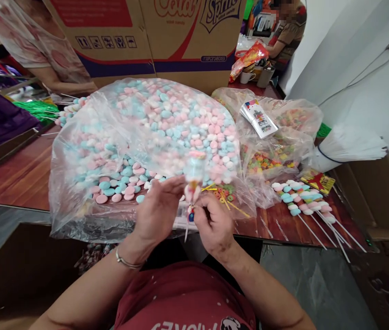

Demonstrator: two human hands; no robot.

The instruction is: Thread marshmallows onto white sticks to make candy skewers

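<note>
Both my hands hold one wrapped marshmallow stick (194, 176) upright above the table's front edge. My left hand (158, 211) grips it from the left near the bottom of its clear sleeve. My right hand (213, 224) pinches the stick's lower part, where a small red and blue tie shows. Right behind lies a big clear bag of pink, blue and white marshmallows (153, 133), open toward me. Several finished marshmallow sticks (304, 201) lie on the wooden table (19, 174) to the right.
A bag of colourful ring candies (270, 160) with a pack of labels (259, 119) on top sits at right, beside a bundle of white sticks (348, 146). Large cardboard boxes (167, 36) stand behind. Other people work at the back left and back right.
</note>
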